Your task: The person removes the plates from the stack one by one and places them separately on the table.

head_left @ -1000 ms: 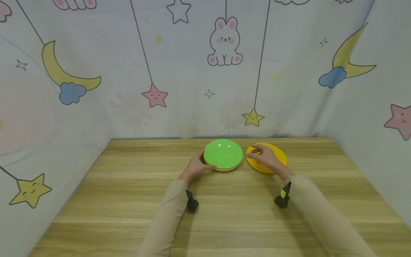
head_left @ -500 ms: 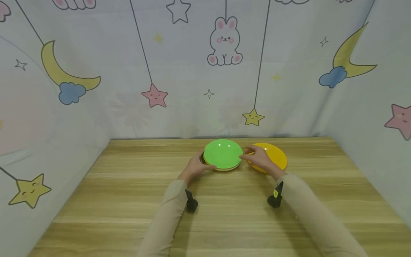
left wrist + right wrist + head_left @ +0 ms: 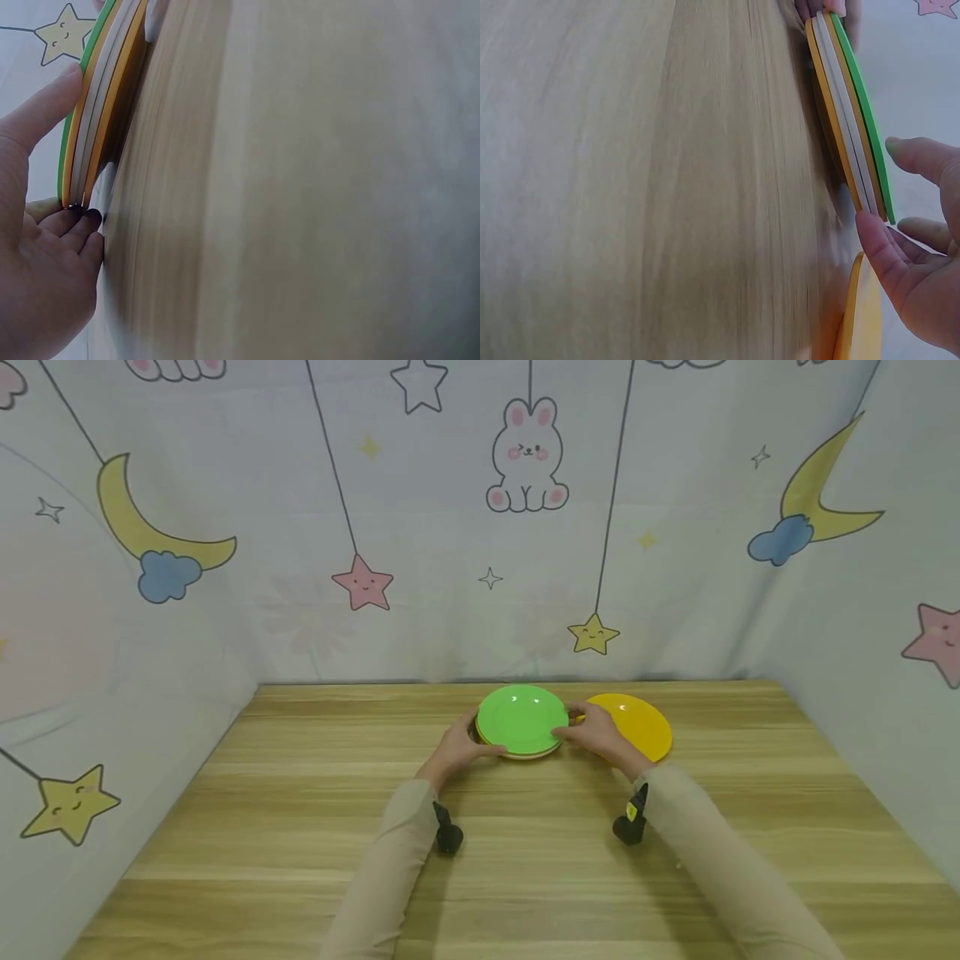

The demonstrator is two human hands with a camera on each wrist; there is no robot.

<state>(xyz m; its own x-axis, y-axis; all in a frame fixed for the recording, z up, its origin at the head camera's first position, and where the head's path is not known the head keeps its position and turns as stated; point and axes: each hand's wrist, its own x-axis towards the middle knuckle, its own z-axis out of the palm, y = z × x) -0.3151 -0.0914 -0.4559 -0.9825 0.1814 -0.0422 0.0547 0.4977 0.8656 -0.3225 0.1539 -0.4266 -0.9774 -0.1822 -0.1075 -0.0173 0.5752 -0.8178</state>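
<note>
Toward the back of the table, in the head view, sits a stack of plates with a green plate on top. Its edge shows orange and white plates beneath in the left wrist view. My left hand holds the stack's left side, thumb on the green rim and fingers at the edge. At the right side, my right hand has its thumb just off the green plate in the right wrist view. One lower fingertip there meets the stack's edge. A separate yellow-orange plate lies partly behind my right hand.
Everything rests on a wood-grain table. A pale cloth backdrop printed with stars, moons and a rabbit stands along the back and both sides. Dark wrist cameras hang below both sleeves.
My right hand has moved left, from over the yellow-orange plate to the right edge of the green-topped stack. My left hand and the plates look unmoved.
</note>
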